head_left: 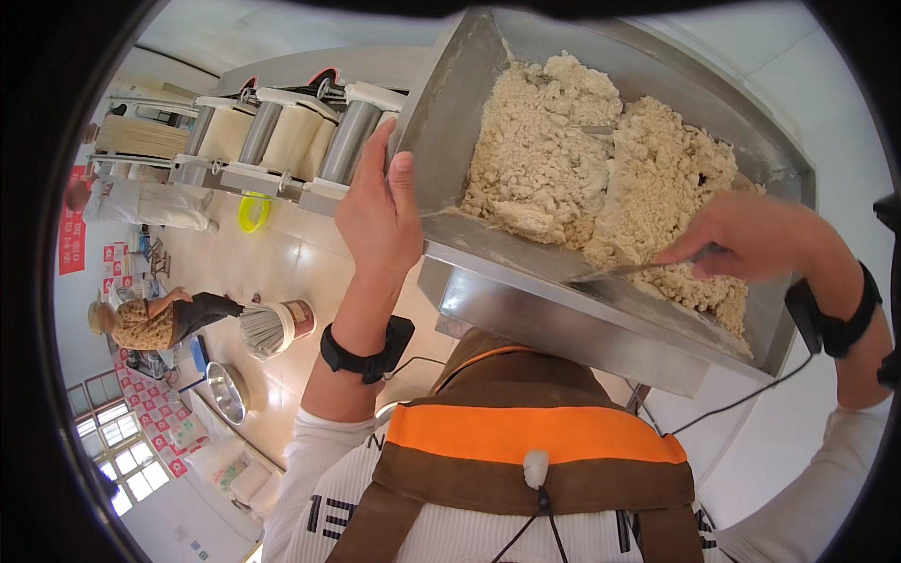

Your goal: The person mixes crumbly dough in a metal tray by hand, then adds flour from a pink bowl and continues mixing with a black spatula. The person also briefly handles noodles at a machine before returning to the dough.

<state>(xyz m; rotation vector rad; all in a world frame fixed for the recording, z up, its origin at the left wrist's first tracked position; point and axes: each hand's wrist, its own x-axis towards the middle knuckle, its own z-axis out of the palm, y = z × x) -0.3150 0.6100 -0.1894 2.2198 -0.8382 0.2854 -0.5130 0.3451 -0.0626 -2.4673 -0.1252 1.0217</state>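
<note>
A large steel hopper [633, 42] holds a heap of crumbly pale dough [549, 155], split by a gap across its middle. My right hand [739, 236] is closed on the handle of a scraper [619, 271], whose thin blade lies against the hopper's near sloping wall beside the dough. That hand is slightly blurred. At the hopper's left rim rests my left hand [383, 211], fingers extended and thumb apart, with no tool in it. A short metal bar [597, 130] shows between the dough lumps.
A roller machine [281, 137] carrying dough sheets adjoins the hopper's left side. A yellow basin [253, 212], a bucket of sticks [281, 324] and a steel bowl [227, 393] stand on the floor. Two people [148, 320] [148, 204] are farther off at left.
</note>
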